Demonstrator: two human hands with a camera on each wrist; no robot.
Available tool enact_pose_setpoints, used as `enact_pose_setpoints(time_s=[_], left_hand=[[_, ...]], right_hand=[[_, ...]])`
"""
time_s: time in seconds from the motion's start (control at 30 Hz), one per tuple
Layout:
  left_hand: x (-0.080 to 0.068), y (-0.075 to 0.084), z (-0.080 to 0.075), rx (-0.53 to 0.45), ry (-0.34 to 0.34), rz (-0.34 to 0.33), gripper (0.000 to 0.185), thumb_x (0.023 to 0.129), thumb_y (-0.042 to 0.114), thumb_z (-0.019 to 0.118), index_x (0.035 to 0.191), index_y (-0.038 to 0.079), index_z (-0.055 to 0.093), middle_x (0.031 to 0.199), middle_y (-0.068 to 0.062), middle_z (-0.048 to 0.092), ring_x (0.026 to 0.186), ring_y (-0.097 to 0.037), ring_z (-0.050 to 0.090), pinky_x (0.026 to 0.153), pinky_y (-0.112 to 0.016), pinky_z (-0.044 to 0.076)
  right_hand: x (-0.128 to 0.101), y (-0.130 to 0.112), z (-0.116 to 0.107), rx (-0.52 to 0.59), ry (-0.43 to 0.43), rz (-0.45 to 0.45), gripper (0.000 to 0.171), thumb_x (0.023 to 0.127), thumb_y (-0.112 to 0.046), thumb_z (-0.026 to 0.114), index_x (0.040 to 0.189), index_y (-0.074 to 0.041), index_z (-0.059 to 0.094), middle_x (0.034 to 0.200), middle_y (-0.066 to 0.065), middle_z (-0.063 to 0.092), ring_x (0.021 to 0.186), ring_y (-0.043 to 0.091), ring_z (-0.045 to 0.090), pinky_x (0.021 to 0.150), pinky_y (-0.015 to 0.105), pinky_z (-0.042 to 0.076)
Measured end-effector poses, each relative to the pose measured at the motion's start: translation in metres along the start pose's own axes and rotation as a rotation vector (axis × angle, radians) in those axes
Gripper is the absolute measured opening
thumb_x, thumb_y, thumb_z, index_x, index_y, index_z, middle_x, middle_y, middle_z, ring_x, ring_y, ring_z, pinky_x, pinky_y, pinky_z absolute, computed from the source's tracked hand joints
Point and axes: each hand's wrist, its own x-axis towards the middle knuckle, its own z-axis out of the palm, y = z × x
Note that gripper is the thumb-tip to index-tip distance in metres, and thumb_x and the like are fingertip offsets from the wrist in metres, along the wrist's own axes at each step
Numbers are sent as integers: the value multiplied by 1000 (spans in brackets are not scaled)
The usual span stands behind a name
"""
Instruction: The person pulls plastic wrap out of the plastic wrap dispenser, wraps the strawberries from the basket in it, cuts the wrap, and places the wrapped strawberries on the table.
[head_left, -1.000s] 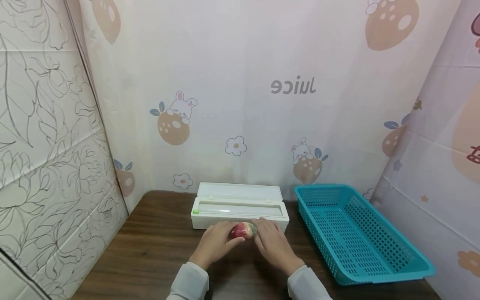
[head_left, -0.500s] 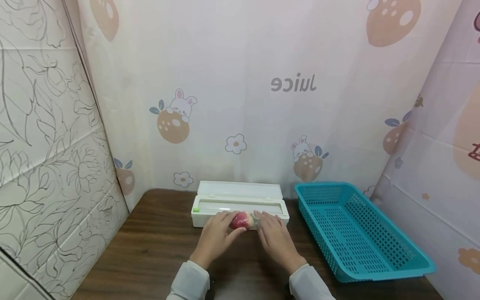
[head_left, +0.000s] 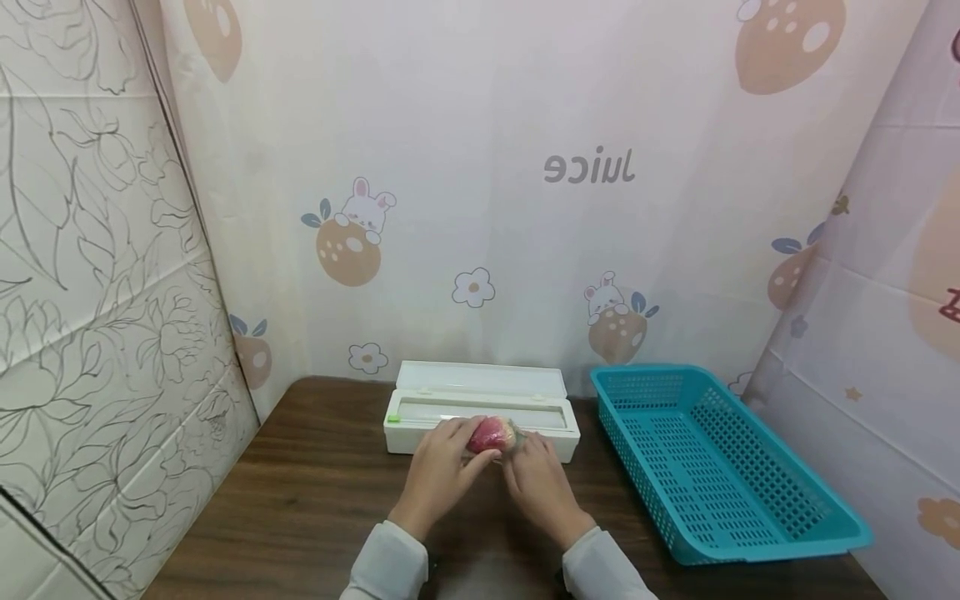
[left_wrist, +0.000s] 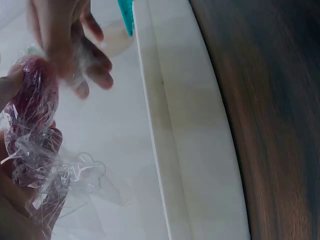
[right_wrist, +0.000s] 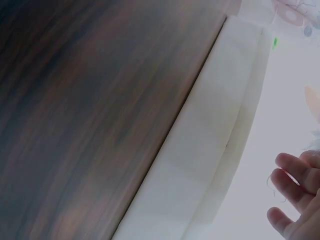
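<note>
A red and pale-yellow fruit (head_left: 491, 435) wrapped in crinkled cling film is held up before the white box (head_left: 480, 437). My left hand (head_left: 438, 471) grips its left side, thumb below and fingers over the top. In the left wrist view the fruit (left_wrist: 32, 92) looks dark red, and loose clear film (left_wrist: 65, 175) bunches out past the left fingers. At the fruit's pale, greenish end, my right hand (head_left: 538, 479) pinches the film with curled fingers. That hand (left_wrist: 62, 30) is blurred in the left wrist view; in the right wrist view thin wisps hang by its fingertips (right_wrist: 287, 165).
The white box is a cling film dispenser, its lid (head_left: 480, 379) raised, with a green slider (head_left: 393, 419) at the left end. A teal plastic basket (head_left: 750, 557) stands on the right of the dark wooden table (head_left: 300, 500). Patterned curtains (head_left: 480, 167) hang behind and beside it.
The fruit and both hands have risen in view, from below the box's front to overlapping it. My right fingers, straighter before, have curled in and moved left against the fruit's end.
</note>
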Motion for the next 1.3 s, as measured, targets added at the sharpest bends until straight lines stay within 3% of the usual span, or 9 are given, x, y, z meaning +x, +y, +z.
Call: enact_pose_setpoints(time_s=[0.3, 0.53, 0.73, 0.87, 1.07, 1.3], left_hand=[[2, 5, 4, -38, 33, 0, 51, 82, 49, 62, 120, 15, 60, 103, 3, 60, 96, -13, 55, 84, -36, 45], [0, 5, 7, -91, 60, 1, 51, 81, 47, 64, 119, 14, 60, 102, 3, 61, 94, -12, 55, 82, -33, 47], [3, 7, 10, -206, 89, 21, 49, 79, 43, 67, 119, 15, 60, 103, 5, 60, 94, -6, 54, 79, -25, 49], [4, 9, 9, -215, 55, 21, 51, 79, 43, 67, 121, 15, 59, 103, 5, 60, 93, -7, 54, 78, -26, 49], [0, 9, 6, -225, -30, -7, 53, 81, 44, 64, 125, 16, 56, 104, 4, 60, 93, -9, 55, 80, -28, 49], [-2, 5, 8, -280, -54, -16, 53, 80, 39, 67, 127, 18, 54, 109, 5, 56, 95, -5, 53, 79, -23, 48]], right_hand=[[4, -10, 2, 22, -42, 20, 37, 95, -26, 43, 125, -7, 52, 119, 6, 58, 104, 19, 52, 86, 39, 39], [4, -13, 4, 52, 6, -7, 32, 93, -20, 45, 118, -5, 58, 116, 8, 59, 104, 20, 52, 83, 39, 38], [4, -14, 4, 138, 45, -29, 33, 93, -21, 47, 120, -5, 57, 124, 7, 54, 117, 20, 45, 95, 46, 33], [4, -14, 6, 192, 12, -47, 36, 91, -20, 50, 123, -7, 55, 129, 6, 50, 124, 22, 39, 102, 49, 26], [4, -12, 8, 193, -53, -93, 34, 89, -22, 56, 120, -9, 59, 124, 3, 54, 118, 19, 45, 100, 45, 33], [5, -11, 6, 200, -182, -53, 27, 93, -30, 50, 109, -15, 65, 104, -3, 63, 91, 12, 58, 79, 38, 50]])
